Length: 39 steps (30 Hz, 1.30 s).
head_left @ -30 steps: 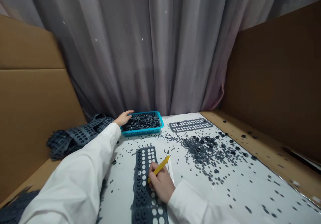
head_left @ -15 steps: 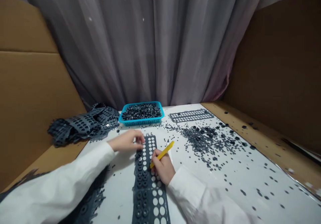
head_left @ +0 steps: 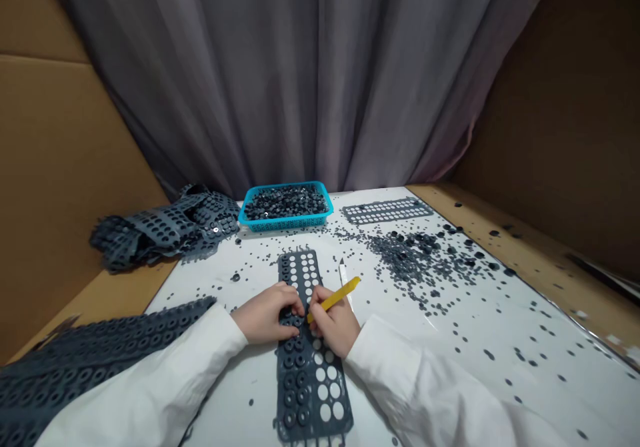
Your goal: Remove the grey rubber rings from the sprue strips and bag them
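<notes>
A dark grey rubber sheet [head_left: 309, 373] full of punched rings and empty round holes lies lengthways on the white table [head_left: 500, 340] in front of me. My left hand [head_left: 267, 312] rests on its left edge, fingers curled and pinching at a ring in the sheet. My right hand [head_left: 334, 321] sits on the sheet's right side, closed around a yellow tool [head_left: 335, 297] whose tip points down at the sheet. Both arms wear white sleeves.
A blue basket [head_left: 286, 219] of loose dark rings stands at the back. A heap of emptied sheets [head_left: 160, 228] lies back left, more sheets [head_left: 75, 367] under my left arm. Loose rings [head_left: 420, 260] are scattered right. Another sheet [head_left: 387, 211] lies behind them. Cardboard walls and a curtain enclose the table.
My left hand came back from the blue basket to the sheet's left edge, beside my right hand. The camera tilted downward.
</notes>
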{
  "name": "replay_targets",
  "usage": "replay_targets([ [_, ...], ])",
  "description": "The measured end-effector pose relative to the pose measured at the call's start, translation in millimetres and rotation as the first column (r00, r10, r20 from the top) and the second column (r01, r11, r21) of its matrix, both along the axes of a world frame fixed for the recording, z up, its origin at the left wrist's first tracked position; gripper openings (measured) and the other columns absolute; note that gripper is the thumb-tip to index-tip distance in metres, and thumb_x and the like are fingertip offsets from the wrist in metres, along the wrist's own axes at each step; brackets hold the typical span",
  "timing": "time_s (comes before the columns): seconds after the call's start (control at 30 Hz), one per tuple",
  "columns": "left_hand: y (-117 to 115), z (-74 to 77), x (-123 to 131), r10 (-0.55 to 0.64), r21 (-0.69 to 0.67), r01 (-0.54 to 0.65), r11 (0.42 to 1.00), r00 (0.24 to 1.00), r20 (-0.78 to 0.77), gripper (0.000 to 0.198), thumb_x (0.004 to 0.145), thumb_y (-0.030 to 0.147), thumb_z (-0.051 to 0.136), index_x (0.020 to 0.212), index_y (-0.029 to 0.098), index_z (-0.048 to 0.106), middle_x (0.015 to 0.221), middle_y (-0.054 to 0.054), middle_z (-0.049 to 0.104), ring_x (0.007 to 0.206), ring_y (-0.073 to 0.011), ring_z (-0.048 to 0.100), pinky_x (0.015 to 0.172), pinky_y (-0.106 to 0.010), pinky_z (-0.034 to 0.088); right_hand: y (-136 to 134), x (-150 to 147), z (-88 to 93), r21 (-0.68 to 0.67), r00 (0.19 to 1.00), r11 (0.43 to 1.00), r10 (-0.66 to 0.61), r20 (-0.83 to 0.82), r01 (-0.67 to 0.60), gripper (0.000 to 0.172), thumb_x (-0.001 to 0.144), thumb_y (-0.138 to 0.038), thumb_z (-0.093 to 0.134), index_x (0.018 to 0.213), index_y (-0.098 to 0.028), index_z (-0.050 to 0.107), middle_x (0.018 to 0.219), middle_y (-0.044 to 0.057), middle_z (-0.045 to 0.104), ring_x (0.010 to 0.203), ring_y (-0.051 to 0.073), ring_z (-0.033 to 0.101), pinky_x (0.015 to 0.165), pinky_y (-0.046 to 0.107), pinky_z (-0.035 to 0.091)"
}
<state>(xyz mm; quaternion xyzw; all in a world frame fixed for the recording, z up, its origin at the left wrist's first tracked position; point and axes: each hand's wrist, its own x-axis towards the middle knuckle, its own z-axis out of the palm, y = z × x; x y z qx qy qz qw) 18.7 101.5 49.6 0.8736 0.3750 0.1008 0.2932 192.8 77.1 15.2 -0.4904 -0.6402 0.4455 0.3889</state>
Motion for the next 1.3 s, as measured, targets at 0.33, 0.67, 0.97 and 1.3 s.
replay_targets([
  [0.33,-7.7,11.4,7.5,-0.051,0.136,0.075,0.988,0.984,-0.173,0.012,0.07,0.011,0.056,0.08,0.017,0.059,0.082,-0.005,0.059,0.083,-0.0209,0.052,0.072,-0.03,0.043,-5.7,-5.0,12.0,0.12,0.956,0.993,-0.021,0.293,-0.015,0.015,0.074,-0.013,0.04,0.061,-0.02,0.036,0.051,-0.004,0.043,0.051,0.011,0.042,0.052,0.023,0.03],
  [0.67,-18.0,-15.0,10.8,-0.047,0.437,0.207,0.875,0.936,-0.349,0.025,0.087,0.009,0.036,0.078,0.014,0.059,0.078,-0.009,0.06,0.078,-0.0205,0.053,0.072,-0.035,0.045,-4.6,-1.5,5.4,0.07,0.982,0.997,0.004,0.189,-0.018,0.015,0.074,-0.013,0.039,0.062,-0.021,0.037,0.049,-0.004,0.044,0.05,0.012,0.042,0.051,0.022,0.03],
  [0.97,-10.7,5.0,-6.4,0.339,0.071,-0.371,0.926,0.9,0.274,0.014,0.085,0.029,0.047,0.081,0.02,0.057,0.079,-0.003,0.06,0.074,-0.017,0.054,0.068,-0.029,0.044,-5.6,0.0,5.9,0.03,0.989,0.999,0.022,0.146,-0.026,0.015,0.076,-0.015,0.04,0.062,-0.021,0.037,0.05,-0.004,0.047,0.048,0.011,0.044,0.05,0.022,0.032],
  [1.3,-16.9,-9.7,-2.2,0.651,-0.755,-0.2,0.624,0.668,0.361,0.026,0.071,0.035,0.062,0.088,0.016,0.058,0.068,0.001,0.054,0.058,-0.0103,0.051,0.051,-0.021,0.039,-17.0,6.3,5.6,-0.034,1.0,0.999,0.01,0.016,-0.009,0.012,0.075,-0.015,0.04,0.064,-0.02,0.043,0.049,-0.005,0.049,0.048,0.011,0.047,0.051,0.022,0.036],
])
